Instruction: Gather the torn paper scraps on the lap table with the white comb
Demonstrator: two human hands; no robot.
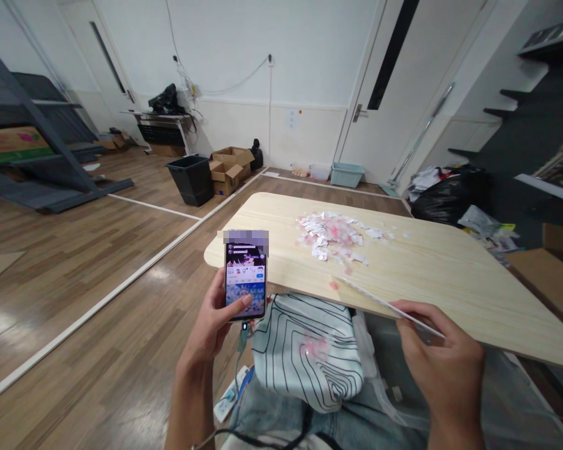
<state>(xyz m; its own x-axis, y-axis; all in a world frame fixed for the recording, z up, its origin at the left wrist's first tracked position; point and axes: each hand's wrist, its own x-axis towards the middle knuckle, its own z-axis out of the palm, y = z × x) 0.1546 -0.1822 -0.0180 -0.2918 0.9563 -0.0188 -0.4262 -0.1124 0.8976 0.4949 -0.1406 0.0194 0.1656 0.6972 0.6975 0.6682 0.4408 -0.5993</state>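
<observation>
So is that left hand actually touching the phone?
Touching: the head view shows the left hand gripping the phone around its lower part.

No readable lettering or numbers

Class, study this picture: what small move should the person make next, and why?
Perhaps lay the phone on the table: it occupies the left hand, while the right hand holds a thin white stick near a pile of loose scraps. A freed left hand could likely gather them.
</observation>
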